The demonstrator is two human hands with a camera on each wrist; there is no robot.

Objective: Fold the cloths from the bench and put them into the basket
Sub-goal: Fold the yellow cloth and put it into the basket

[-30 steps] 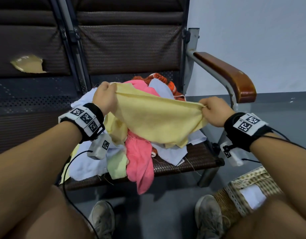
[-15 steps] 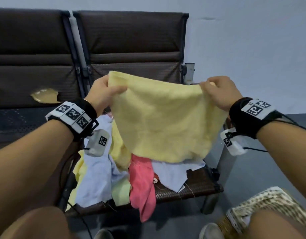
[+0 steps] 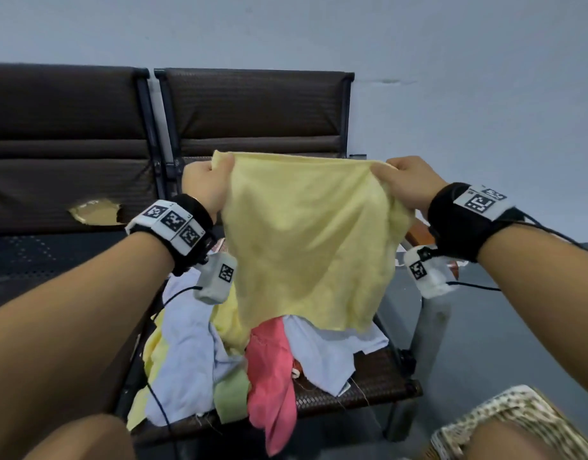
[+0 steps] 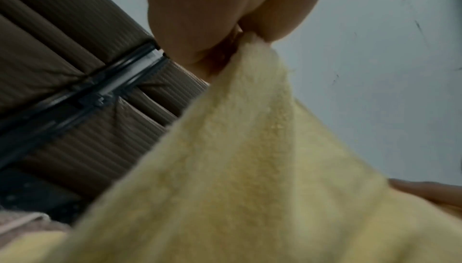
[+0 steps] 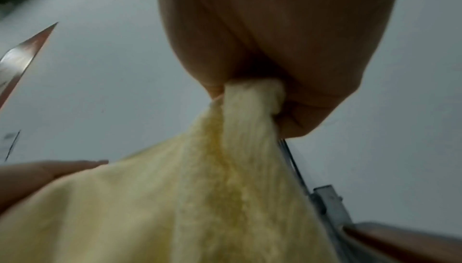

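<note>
A pale yellow cloth [image 3: 306,240] hangs spread in the air above the bench seat. My left hand [image 3: 206,185] pinches its upper left corner and my right hand [image 3: 407,180] pinches the upper right corner. In the left wrist view the yellow cloth [image 4: 250,168] runs down from the pinching left hand [image 4: 225,20]. Bunched fabric of the yellow cloth [image 5: 240,178] leaves the fist of the right hand [image 5: 275,50] in the right wrist view. A pile of cloths [image 3: 199,353], pink, light blue, green and yellow, lies on the seat below. The woven basket [image 3: 518,419] sits at the lower right, partly hidden by my knee.
The brown bench [image 3: 253,107] stands against a grey wall, with a torn patch [image 3: 95,212] in the left backrest. A wooden armrest [image 3: 418,232] and metal frame post [image 3: 432,330] are at the seat's right edge. My knees fill the bottom corners.
Both hands have lifted the yellow cloth up off the pile and stretched it out flat in front of the backrest; the view has tilted upward.
</note>
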